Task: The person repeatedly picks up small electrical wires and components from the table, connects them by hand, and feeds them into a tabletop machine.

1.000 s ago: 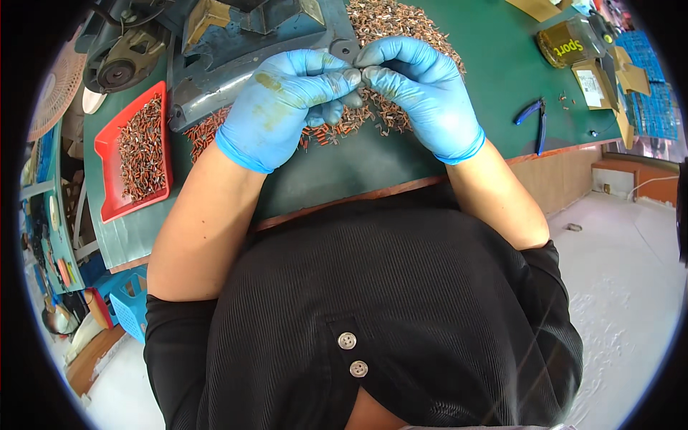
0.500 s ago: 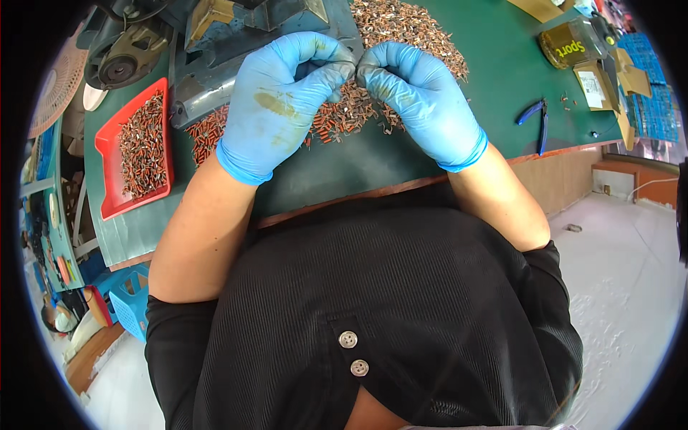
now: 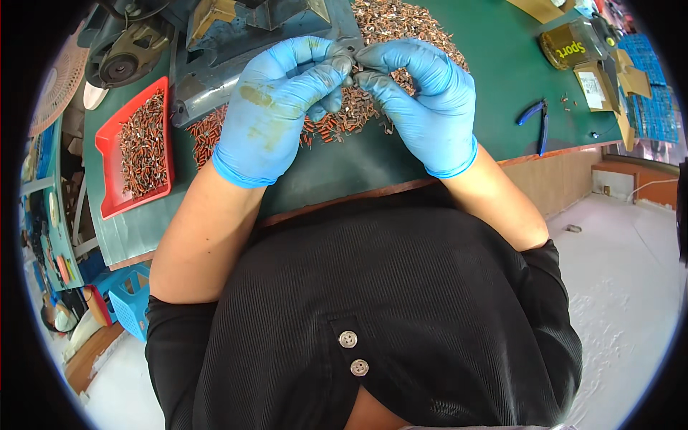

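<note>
Both my hands wear blue gloves with dark-stained fingertips, and they meet above the green bench. My left hand [image 3: 276, 115], with yellowish stains on its back, is closed in a pinch. Facing it, the thumb and forefinger of my right hand [image 3: 433, 107] come together around the same spot. Whatever sits between the fingertips is tiny and dark, too small to name. Beneath and behind the hands spreads a pile of small orange-and-silver metal parts [image 3: 405, 25]. More orange parts [image 3: 208, 136] lie left of my left wrist.
A red tray [image 3: 105, 161] of similar parts stands at the left, beside a grey metal machine base [image 3: 204, 93]. Blue-handled pliers [image 3: 542, 129] lie to the right. Farther right are a clear jar [image 3: 562, 46] and an open cardboard box [image 3: 596, 89].
My right hand has moved slightly left and its thumb and forefinger have spread a little. My left hand has shifted slightly left and down, its fingertips still meeting the right ones.
</note>
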`<state>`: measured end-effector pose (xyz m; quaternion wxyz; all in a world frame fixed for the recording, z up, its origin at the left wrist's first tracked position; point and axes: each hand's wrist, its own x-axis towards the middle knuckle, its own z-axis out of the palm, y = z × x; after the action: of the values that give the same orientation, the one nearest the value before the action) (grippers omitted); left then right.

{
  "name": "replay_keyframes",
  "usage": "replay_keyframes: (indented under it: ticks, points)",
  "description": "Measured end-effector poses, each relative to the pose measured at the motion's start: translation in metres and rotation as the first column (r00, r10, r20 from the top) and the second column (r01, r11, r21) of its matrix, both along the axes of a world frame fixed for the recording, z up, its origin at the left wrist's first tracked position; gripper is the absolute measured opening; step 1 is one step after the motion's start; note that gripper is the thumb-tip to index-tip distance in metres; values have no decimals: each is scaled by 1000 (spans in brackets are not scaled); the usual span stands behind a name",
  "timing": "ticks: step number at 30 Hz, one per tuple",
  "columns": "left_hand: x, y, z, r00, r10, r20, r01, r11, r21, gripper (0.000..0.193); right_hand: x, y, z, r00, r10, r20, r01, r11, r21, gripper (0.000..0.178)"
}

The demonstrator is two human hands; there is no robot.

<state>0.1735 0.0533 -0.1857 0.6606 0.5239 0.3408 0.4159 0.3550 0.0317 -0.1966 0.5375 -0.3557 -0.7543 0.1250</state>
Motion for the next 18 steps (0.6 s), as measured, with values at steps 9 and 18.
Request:
replay_keyframes:
  ticks: [9,18]
  points:
    - [4,-10,-3,999,16,40,-20,997,77,16,-5,-6,-2,998,-13,67,27,978,-207,10]
    - [-7,-18,-4,997,43,-69,-22,962,271,17,-5,-14,11,964,156,-218,-261,724,-638,17]
